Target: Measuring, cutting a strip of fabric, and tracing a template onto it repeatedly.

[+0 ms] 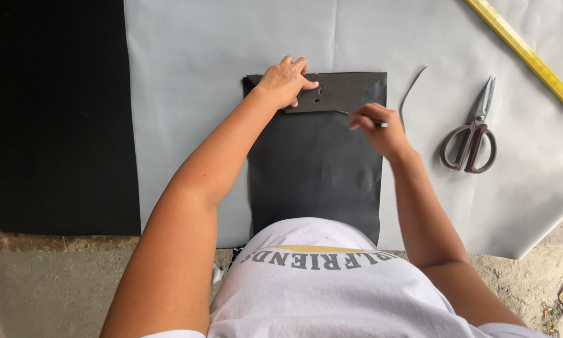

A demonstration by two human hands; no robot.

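Closest to the lens, at six o'clock, sat a white T-shirt (319,281) with both bare forearms reaching away toward twelve. Beneath everything lay a wide pale grey sheet (187,75), spread from centre to three o'clock over bare ground, with a black mat (50,112) alongside at nine o'clock. Centred on the grey, lay a dark rectangular sheet (316,175), the piece being worked. Looked already cut to shape, its far end turned over into a folded flap (350,91) at twelve o'clock, with a small notch (317,97) showing in the flap's lower edge. Pressed down on the flap's eleven o'clock corner was the left hand (286,81), palm flat, fingers together, thumb out to the side, gripping nothing. Hovered at one o'clock over the flap's lower edge was the right hand (382,128), fingers pinched shut on a slim tool (363,117), its tip pointed at the fold; could not tell whether pen or blade. Judged the folding done and the work along the flap edge only partway, no fastening visible. Rested untouched at three o'clock, well apart from either hand, were scissors (472,134), blades closed. Ran diagonally across the two o'clock corner was a yellow measuring stick (526,53). Curved just beside the flap's right end was a thin cut line (412,87) in the grey.
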